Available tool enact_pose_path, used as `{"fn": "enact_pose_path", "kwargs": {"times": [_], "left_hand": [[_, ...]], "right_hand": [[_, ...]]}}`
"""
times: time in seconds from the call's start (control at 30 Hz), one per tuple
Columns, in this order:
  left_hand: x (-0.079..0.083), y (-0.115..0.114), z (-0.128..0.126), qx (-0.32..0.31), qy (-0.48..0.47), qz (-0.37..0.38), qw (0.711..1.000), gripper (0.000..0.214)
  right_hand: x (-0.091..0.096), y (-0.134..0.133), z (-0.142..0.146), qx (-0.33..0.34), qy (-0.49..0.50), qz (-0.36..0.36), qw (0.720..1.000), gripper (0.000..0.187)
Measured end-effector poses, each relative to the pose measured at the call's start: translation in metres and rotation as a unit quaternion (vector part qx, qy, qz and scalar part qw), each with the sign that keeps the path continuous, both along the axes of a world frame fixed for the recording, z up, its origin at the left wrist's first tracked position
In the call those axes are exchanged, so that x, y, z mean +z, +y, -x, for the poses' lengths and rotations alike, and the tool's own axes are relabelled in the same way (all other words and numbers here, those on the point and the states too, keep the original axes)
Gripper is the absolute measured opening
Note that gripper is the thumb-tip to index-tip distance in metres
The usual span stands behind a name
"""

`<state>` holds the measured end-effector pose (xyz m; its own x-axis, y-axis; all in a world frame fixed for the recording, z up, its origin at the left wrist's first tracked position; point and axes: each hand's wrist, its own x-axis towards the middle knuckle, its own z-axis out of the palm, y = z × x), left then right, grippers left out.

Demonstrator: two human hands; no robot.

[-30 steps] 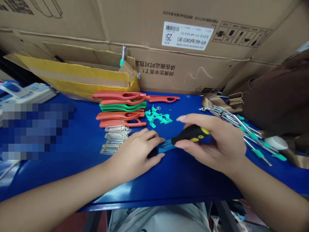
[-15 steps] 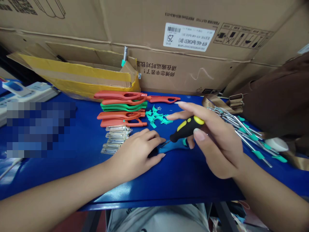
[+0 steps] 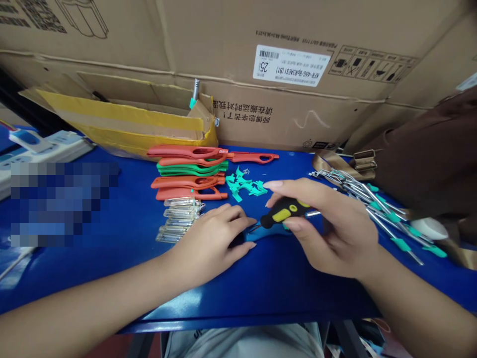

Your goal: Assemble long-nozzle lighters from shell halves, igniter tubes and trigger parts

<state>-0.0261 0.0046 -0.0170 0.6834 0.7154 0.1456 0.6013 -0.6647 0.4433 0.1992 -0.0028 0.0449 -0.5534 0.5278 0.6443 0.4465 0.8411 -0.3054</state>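
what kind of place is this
Likely a small hand-assembly workbench: stacked orange and green plastic handles, a bundle of metal rods, big shipping cartons behind the blue table, and the right hand holding a screwdriver.

Operator body: two bare hands, bare forearms, pale garment low in the view.

Left hand (image 3: 208, 238) and right hand (image 3: 335, 233) are both bare, with slim fingers. The nails are grown slightly past the fingertips and have a plain finish with a faint gloss. Left forearm (image 3: 93, 298) and right forearm (image 3: 421, 303) are uncovered all the way to the frame edges. At bottom centre is a strip of pale grey-white fabric (image 3: 242, 343), creased, with a scrap of dark print. It's probably the person's own clothing, but too cropped to tell top from trousers.
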Motion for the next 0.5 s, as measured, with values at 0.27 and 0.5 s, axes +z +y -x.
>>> {"fn": "enact_pose_path", "kwargs": {"times": [0.27, 0.5], "left_hand": [[0.0005, -0.0002, -0.0014, 0.007, -0.005, 0.013, 1.000, 0.023], [-0.0036, 0.0009, -0.0004, 0.007, -0.021, 0.012, 1.000, 0.027]], "right_hand": [[-0.0022, -0.0001, -0.0033, -0.002, -0.008, 0.048, 0.999, 0.053], [-0.0024, 0.0041, 0.0001, -0.056, -0.014, -0.056, 0.997, 0.036]]}}
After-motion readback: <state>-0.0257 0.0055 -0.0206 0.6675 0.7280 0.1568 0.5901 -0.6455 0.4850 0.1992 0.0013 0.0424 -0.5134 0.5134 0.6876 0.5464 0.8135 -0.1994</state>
